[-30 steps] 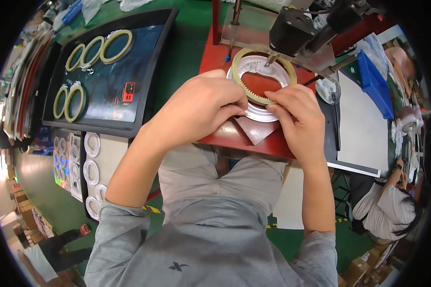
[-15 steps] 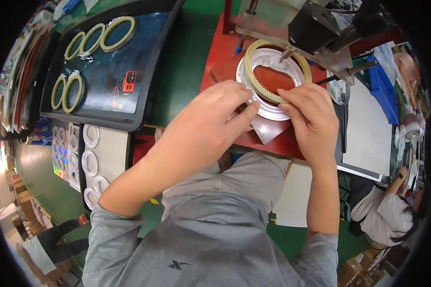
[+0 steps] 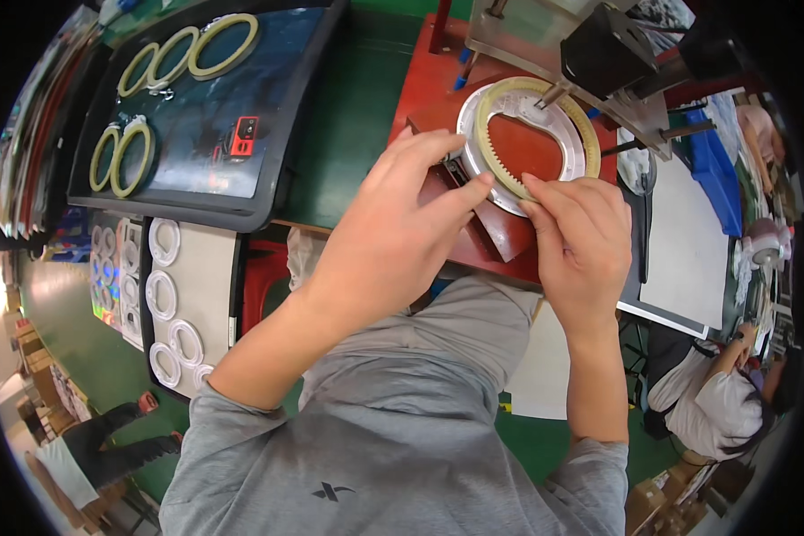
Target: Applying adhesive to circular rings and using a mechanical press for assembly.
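A pale yellow ring gear (image 3: 484,134) with teeth on its inside lies over a white round housing (image 3: 466,114), slightly offset to the right. Both are on a red fixture block (image 3: 500,234) under a press-like machine. My right hand (image 3: 585,246) pinches the near edge of the ring gear between thumb and fingers. At the housing's left edge is my left hand (image 3: 389,223), with thumb and index finger spread apart. The thumb tip is close to the housing's rim; whether it touches I cannot tell. A small metal part (image 3: 456,168) shows between those two fingers.
Above the ring gear hangs the machine's clear plate with a black block (image 3: 607,52) and metal rods. A black tray (image 3: 268,210) at left holds several yellow rings (image 3: 225,46). White rings (image 3: 163,295) lie on a board below it. A blue bin (image 3: 716,183) stands right.
The ring gear and white housing sit a little farther right in view, and the red block's near corner looks different. My left thumb and index finger have spread apart; my right hand keeps its pinch.
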`<state>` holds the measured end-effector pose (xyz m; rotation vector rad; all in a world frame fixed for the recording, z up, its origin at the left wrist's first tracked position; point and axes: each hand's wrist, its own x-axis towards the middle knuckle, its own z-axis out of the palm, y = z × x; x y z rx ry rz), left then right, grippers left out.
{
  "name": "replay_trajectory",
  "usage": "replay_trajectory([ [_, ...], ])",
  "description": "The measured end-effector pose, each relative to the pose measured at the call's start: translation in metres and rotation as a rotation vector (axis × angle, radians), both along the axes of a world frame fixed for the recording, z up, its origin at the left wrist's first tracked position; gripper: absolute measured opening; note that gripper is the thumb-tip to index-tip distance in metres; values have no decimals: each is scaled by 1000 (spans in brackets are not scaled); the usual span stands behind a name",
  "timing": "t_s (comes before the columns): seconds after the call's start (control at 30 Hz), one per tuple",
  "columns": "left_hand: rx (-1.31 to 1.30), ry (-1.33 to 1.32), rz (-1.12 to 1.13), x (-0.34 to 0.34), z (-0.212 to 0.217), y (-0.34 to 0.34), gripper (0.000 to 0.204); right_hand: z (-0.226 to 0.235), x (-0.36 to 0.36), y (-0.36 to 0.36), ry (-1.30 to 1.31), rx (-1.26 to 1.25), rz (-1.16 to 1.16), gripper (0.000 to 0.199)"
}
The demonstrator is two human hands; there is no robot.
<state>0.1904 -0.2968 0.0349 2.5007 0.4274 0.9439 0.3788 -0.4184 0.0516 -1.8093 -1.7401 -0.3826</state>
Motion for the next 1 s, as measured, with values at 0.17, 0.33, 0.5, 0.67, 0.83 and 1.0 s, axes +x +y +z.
replay_trajectory([
  [0.17,-78,-68,21,5,-7,-8,37,-3,-6,0,17,4,-32,25],
  [0.33,-141,-128,35,7,-4,-5,34,-2,-10,3,3,6,-47,25],
  [0.5,-164,-149,109,17,1,7,21,2,-17,5,-14,-11,-70,24],
  [0.67,-211,-171,183,39,0,19,16,3,-17,4,-26,-30,-80,25],
  [0.83,-187,-187,190,54,-8,21,17,3,-15,1,-9,-66,-65,24],
  [1.0,-355,-270,192,61,-15,18,19,-1,-7,-4,-59,-114,-25,30],
])
